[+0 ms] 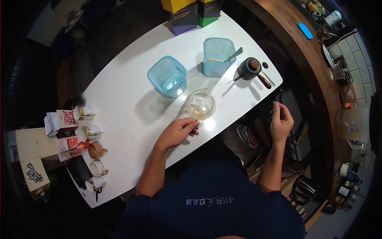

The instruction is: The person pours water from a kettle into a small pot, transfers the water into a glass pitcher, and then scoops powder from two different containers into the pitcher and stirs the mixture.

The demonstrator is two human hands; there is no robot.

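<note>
A clear glass jug [201, 104] with a small spout stands on the white table, its handle toward me. My left hand [179, 132] is closed on that handle, thumb against the fingers. My right hand [282, 121] hovers beyond the table's near right edge, fingers loosely curled in, with nothing seen in them. Behind the jug is a translucent blue plastic container [167, 77]. Another blue container [219, 59] to its right holds a spoon [234, 55] and something orange low inside. A dark pot [249, 68] with a brown-knobbed lid sits near the right corner.
Beside the pot lies a metal utensil [267, 78]. Several cups, including a brown mug [96, 150], line the left edge near small packets [68, 145]. Dark boxes [184, 19] stand at the far edge. A wooden counter [314, 79] runs along the right.
</note>
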